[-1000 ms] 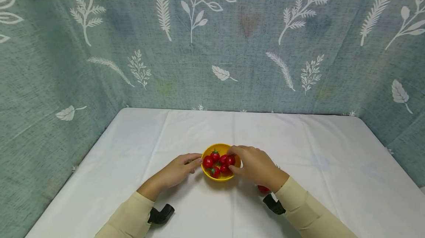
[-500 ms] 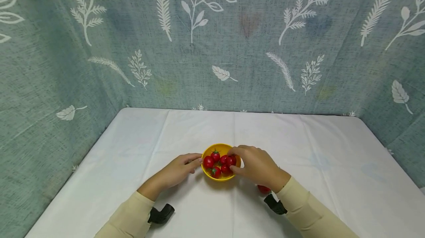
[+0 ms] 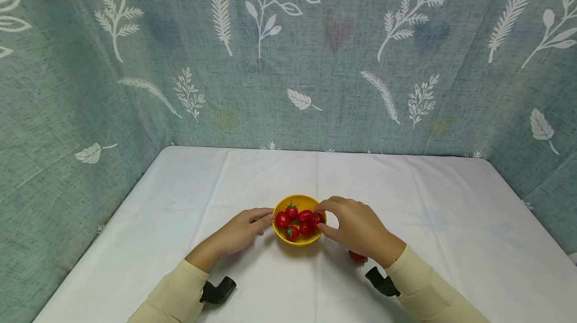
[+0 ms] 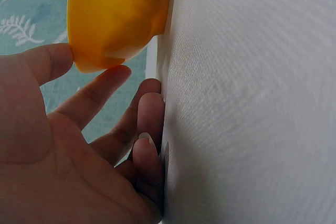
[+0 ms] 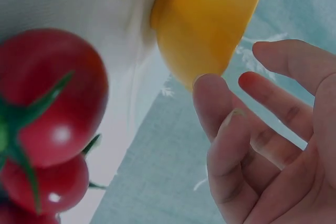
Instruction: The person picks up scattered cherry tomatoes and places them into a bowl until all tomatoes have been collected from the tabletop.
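Note:
A yellow bowl with several cherry tomatoes in it stands on the white-covered table. My left hand is at its left side. In the left wrist view, the thumb meets the bowl's rim and the index fingertip touches its wall. My right hand hovers by the right rim, thumb and index finger parted beside the rightmost tomato. The right wrist view has nothing between the fingers of that hand; a fingertip overlaps the bowl's edge, and whether it touches cannot be told.
Under the right wrist, a red tomato lies on the white cloth, partly hidden. The right wrist view shows several tomatoes with green stems there. A patterned green curtain hangs behind and beside the table.
My right hand has let go of a tomato, which now lies in the bowl, and has drawn back slightly to the right. The left hand and the bowl have stayed put.

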The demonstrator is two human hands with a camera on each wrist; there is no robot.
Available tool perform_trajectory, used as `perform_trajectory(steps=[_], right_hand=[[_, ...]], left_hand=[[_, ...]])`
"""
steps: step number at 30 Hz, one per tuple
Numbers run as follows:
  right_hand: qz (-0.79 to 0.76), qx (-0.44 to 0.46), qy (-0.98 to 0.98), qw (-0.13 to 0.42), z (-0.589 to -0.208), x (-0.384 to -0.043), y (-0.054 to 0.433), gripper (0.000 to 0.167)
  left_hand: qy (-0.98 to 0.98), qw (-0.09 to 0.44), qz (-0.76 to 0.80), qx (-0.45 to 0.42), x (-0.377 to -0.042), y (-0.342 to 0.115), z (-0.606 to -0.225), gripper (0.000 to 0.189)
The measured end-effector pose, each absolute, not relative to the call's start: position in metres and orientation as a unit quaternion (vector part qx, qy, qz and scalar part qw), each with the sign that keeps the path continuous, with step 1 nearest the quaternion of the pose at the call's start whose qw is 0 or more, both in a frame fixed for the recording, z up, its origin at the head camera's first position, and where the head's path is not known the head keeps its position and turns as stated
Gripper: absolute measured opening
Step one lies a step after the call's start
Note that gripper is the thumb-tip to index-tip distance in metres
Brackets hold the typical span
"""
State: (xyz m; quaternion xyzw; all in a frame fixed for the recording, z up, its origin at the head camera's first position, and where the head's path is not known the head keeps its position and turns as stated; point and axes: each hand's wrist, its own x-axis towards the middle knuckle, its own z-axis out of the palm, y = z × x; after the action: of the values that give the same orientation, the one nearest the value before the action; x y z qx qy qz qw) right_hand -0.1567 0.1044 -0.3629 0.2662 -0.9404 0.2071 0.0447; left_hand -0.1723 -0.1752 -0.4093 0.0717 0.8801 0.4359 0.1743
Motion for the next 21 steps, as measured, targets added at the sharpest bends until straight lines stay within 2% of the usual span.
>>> perform_trajectory(steps=[15, 21], right_hand=[[0.186, 0.261, -0.944, 0.077, -0.371, -0.135, 0.135, 0.028], [0.188, 0.245, -0.949, 0.06, -0.374, -0.128, 0.143, 0.027]], left_hand=[[0.883, 0.175, 0.43, 0.071, -0.173, -0.175, -0.409, 0.049], [0.884, 0.175, 0.428, 0.071, -0.173, -0.175, -0.409, 0.049]])
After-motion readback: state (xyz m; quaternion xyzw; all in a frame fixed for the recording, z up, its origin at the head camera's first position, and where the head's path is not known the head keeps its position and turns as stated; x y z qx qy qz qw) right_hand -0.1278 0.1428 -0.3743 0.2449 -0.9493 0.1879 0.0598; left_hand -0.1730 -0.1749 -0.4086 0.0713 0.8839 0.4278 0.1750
